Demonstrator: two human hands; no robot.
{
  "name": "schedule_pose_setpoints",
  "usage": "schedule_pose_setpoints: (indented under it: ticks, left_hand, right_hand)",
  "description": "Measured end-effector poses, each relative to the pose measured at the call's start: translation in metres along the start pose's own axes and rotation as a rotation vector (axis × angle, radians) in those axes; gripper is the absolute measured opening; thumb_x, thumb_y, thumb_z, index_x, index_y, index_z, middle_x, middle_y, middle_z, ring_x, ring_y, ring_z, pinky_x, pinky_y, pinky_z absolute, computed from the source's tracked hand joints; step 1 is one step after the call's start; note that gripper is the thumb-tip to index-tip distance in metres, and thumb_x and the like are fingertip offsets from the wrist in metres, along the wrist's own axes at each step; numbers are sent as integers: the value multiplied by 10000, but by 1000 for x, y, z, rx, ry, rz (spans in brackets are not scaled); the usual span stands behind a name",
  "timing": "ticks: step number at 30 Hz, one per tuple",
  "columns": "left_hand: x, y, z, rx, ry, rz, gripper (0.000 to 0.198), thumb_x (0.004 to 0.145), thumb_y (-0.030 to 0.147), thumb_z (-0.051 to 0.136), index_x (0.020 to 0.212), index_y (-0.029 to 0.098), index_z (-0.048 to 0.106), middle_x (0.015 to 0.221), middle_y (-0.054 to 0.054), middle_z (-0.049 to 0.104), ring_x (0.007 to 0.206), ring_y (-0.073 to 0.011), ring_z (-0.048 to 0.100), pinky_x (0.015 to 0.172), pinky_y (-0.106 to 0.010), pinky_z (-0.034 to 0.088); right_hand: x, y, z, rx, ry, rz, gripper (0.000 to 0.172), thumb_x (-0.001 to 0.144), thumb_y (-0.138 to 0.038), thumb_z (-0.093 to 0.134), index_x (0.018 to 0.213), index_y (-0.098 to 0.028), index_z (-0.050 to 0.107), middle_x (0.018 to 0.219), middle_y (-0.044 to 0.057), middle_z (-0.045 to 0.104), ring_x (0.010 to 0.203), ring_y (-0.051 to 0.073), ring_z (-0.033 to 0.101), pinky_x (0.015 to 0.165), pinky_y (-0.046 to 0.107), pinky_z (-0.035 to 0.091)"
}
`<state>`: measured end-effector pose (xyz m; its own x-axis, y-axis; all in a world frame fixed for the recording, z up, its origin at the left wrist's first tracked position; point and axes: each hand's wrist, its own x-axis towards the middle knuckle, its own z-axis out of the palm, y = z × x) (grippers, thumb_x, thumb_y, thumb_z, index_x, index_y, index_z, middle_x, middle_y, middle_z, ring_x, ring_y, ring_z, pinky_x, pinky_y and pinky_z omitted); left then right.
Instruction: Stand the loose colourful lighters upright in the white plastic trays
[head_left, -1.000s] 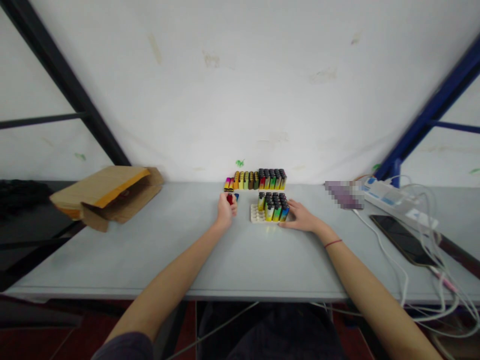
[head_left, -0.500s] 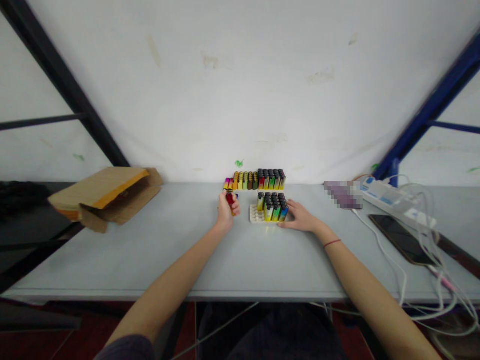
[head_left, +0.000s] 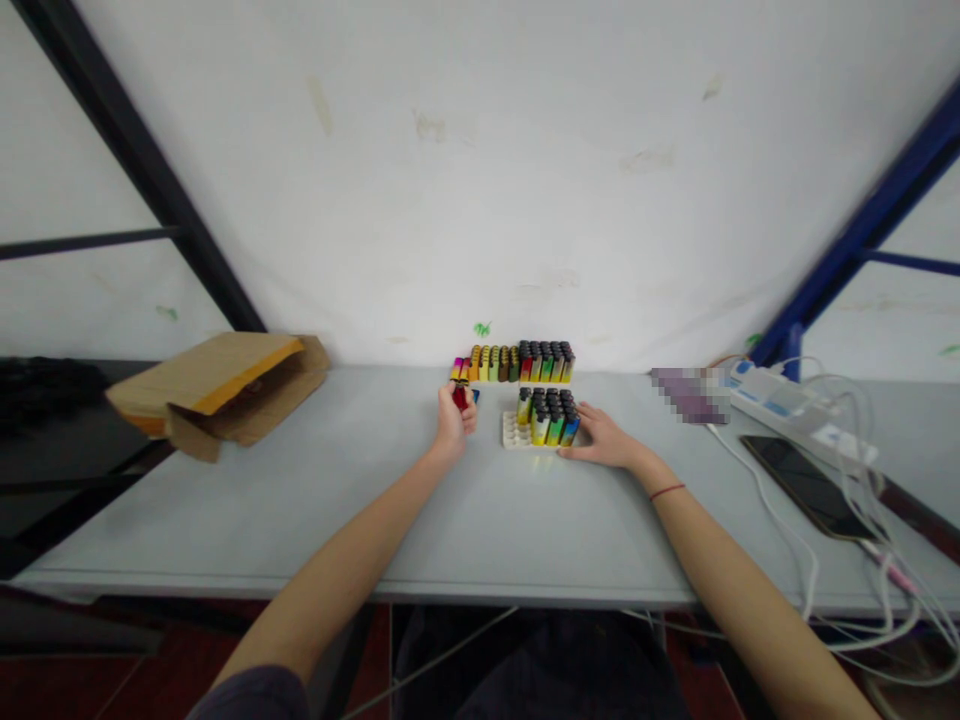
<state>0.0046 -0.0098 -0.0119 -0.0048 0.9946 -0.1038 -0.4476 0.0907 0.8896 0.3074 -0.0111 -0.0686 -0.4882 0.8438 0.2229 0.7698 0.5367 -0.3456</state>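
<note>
My left hand is closed around a red lighter with a dark top, held upright just above the table. Something blue shows beside its fingers, partly hidden. To the right stands a white tray with round holes, and several upright lighters in yellow, green and blue with black tops fill its right part. The tray's left part has bare holes. My right hand grips the tray's right side, thumb at the front corner and fingers against the lighters behind.
Behind the tray, near the wall, several black-topped lighters stand beside yellow, orange and pink ones. An open cardboard box lies at the left. At the right are a phone, a power strip, cables and a blurred-out purple item.
The view has shifted slightly. My left hand keeps the red lighter in almost the same place, and my right hand stays at the tray. The lighters in the tray look unchanged.
</note>
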Motion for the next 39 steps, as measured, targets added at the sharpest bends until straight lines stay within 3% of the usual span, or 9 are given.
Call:
schedule_pose_setpoints:
  ticks: [13, 16, 19, 23, 26, 29, 33, 39]
  left_hand:
    - [-3, -7, 4, 48, 57, -83, 402, 944, 470, 316, 616, 241, 351, 396, 86, 223, 311, -78, 140, 351, -199, 116]
    - [-3, -8, 4, 34, 24, -60, 402, 934, 529, 360, 654, 241, 374, 421, 91, 267, 320, -75, 174, 354, -198, 149]
    - [-3, -12, 6, 62, -39, 21, 405, 912, 596, 428, 720, 240, 406, 461, 95, 334, 339, -76, 236, 371, -200, 205]
    - [-5, -19, 7, 275, -100, 250, 276, 899, 488, 552, 829, 237, 463, 585, 73, 489, 435, -95, 412, 449, -206, 334]
    - [-8, -21, 6, 492, -152, 519, 179, 879, 396, 637, 888, 223, 590, 825, -14, 631, 739, -148, 599, 676, -253, 492]
    - [-11, -21, 6, 641, -243, 689, 170, 853, 361, 696, 945, 218, 697, 1009, -83, 673, 986, -218, 617, 867, -320, 515]
    - [-15, -22, 7, 674, -366, 656, 194, 857, 372, 707, 979, 227, 744, 1017, -87, 693, 922, -221, 636, 845, -335, 545]
    - [-14, -30, 7, 728, -383, 641, 205, 874, 362, 694, 1007, 223, 765, 1005, -88, 711, 874, -209, 664, 826, -328, 572]
  right_hand:
    - [0, 1, 0, -13, -1, -12, 889, 801, -757, 658, 1472, -183, 554, 1540, 191, 511, 1411, 437, 463, 1175, 629, 366]
    - [0, 2, 0, -11, 2, -13, 881, 795, -750, 670, 1467, -191, 561, 1537, 185, 515, 1414, 437, 460, 1171, 636, 368]
    - [1, 2, 0, -10, 0, -12, 881, 795, -754, 669, 1461, -186, 566, 1534, 190, 516, 1403, 440, 471, 1167, 638, 372]
    - [2, 2, 0, -22, -27, 3, 886, 791, -774, 661, 1458, -197, 571, 1531, 186, 516, 1395, 445, 477, 1170, 651, 358]
    - [2, 0, 0, -35, -27, 18, 920, 794, -773, 663, 1480, -170, 548, 1531, 203, 510, 1399, 447, 470, 1178, 638, 349]
    - [2, -3, -2, -41, -27, 1, 917, 804, -751, 671, 1485, -150, 541, 1527, 209, 514, 1390, 440, 476, 1174, 616, 362]
    - [3, -5, -4, -27, -23, -22, 902, 804, -743, 677, 1493, -179, 537, 1522, 185, 531, 1376, 434, 488, 1166, 622, 371]
    - [3, -2, -1, -34, -19, -17, 928, 800, -747, 682, 1510, -174, 515, 1547, 186, 507, 1430, 424, 448, 1204, 607, 331]
